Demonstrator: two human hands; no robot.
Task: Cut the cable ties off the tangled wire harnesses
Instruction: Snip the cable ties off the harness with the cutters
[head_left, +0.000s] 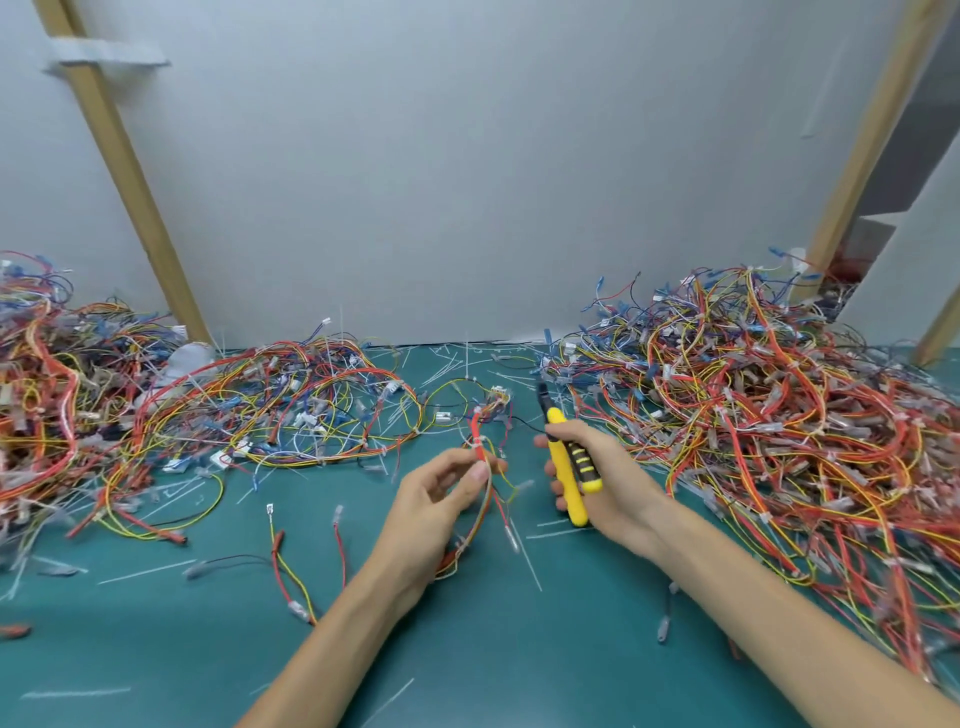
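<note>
Red-yellow wire harness (475, 423), cable tie (474, 443) just above: pinched in left hand (431, 509) fingers (475, 475). Yellow cutters (561, 462): right hand (618, 483) fingers (554, 470) wrapped round handles.

Left pile (291, 410), right pile (753, 415), on mat (519, 649)

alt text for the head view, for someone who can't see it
A person's left hand pinches a small harness while the right hand holds yellow cutters beside it, tip up, over a green table. A left pile and a larger right pile of red, yellow and blue wires flank them, with cut ties scattered between.
</note>
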